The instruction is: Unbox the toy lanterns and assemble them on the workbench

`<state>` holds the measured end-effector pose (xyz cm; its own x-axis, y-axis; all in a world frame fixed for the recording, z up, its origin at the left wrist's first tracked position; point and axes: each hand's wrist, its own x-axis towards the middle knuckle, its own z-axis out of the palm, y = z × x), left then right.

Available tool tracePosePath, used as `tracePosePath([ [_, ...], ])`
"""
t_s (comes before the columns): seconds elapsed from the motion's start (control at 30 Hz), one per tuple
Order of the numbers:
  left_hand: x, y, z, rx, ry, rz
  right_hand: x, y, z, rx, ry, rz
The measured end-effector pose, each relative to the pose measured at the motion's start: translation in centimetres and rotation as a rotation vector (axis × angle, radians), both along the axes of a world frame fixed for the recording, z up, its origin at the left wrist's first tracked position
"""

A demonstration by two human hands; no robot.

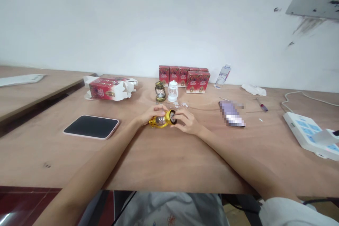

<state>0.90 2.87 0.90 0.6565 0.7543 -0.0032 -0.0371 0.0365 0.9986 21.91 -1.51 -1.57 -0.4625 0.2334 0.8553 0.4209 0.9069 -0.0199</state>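
A small gold lantern [160,121] lies on its side just above the table, its dark underside turned to the right. My left hand [151,113] is closed around its body from behind and the left. With fingers bent, my right hand [186,120] reaches to the lantern's base; the fingertips are at the underside, and whether they pinch some small part is hidden. Just beyond stand a bronze lantern [160,91] and a white lantern [173,91], both upright. Several small clear pieces [181,105] are scattered in front of the white one.
Small red boxes [196,82] stand by the wall. An opened red carton [106,88] and a phone [91,126] lie left. Rightward are a bottle [223,75], tissue [253,90], a purple pixelated item [231,113], a screwdriver [262,105] and a power strip [308,134].
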Motion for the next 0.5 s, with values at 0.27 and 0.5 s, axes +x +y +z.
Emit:
tracePosePath([
  [0.27, -0.3, 0.14, 0.06, -0.01, -0.004, -0.004, -0.08, -0.11, 0.12, -0.05, 0.014, 0.054],
  [0.5, -0.09, 0.21, -0.42, -0.048, -0.023, 0.067, 0.12, 0.16, 0.01, -0.155, 0.033, 0.003],
])
